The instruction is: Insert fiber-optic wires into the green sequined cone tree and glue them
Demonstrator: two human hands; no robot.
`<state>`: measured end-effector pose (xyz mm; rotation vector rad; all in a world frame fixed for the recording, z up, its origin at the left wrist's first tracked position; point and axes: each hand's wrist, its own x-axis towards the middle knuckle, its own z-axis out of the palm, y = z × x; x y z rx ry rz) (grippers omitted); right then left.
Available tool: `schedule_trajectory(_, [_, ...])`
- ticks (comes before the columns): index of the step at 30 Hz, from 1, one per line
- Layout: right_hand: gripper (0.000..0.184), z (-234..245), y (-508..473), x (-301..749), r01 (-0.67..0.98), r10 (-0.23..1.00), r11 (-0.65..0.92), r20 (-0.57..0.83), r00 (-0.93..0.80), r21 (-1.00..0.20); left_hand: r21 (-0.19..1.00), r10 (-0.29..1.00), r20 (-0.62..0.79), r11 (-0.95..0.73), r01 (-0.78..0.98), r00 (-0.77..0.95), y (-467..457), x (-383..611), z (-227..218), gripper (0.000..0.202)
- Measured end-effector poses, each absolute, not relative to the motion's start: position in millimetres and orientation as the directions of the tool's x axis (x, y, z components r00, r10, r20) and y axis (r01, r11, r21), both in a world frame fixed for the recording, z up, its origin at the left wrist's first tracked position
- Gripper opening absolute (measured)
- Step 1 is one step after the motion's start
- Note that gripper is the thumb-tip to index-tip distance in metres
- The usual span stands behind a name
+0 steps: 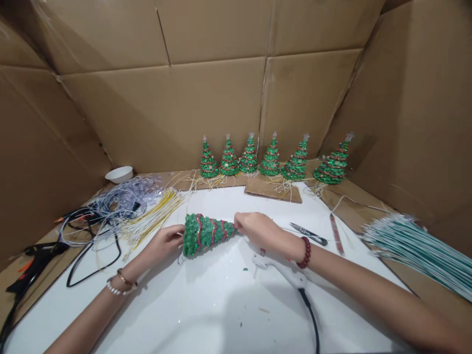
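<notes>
Got my left hand (168,241) clamped on sparkly mini tree's (207,234) wide end, right hand (252,225) pinching tip, tree sideways.

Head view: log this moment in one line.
held tree: sideways; left hand: at base; right hand: at tip; white glue gun: on table
</notes>
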<state>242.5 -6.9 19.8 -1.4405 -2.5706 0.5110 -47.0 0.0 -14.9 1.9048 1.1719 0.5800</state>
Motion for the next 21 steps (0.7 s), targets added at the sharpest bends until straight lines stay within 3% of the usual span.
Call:
schedule_trajectory(4, [0.009,25,-1,241,0.802,0.847,0.485,-0.041,-0.53,-0.349,0.791,0.872,0.0,-0.299,0.534,0.489,1,-32,-16,0.024])
schedule_trajectory(11, [0.023,22,1,264,0.7,0.763,0.608,0.035,-0.645,-0.374,0.73,0.83,0.038,-0.403,0.551,0.557,7,-27,-26,0.025])
schedule_trajectory(18, [0.011,5,2,248,0.761,0.834,0.523,0.046,-0.55,-0.385,0.708,0.783,0.03,-0.455,0.541,0.621,8,-25,-32,0.024])
schedule_trajectory(21, [0.016,9,-2,245,0.808,0.858,0.505,0.072,-0.509,-0.305,0.709,0.796,0.047,-0.452,0.541,0.604,9,-26,-34,0.022])
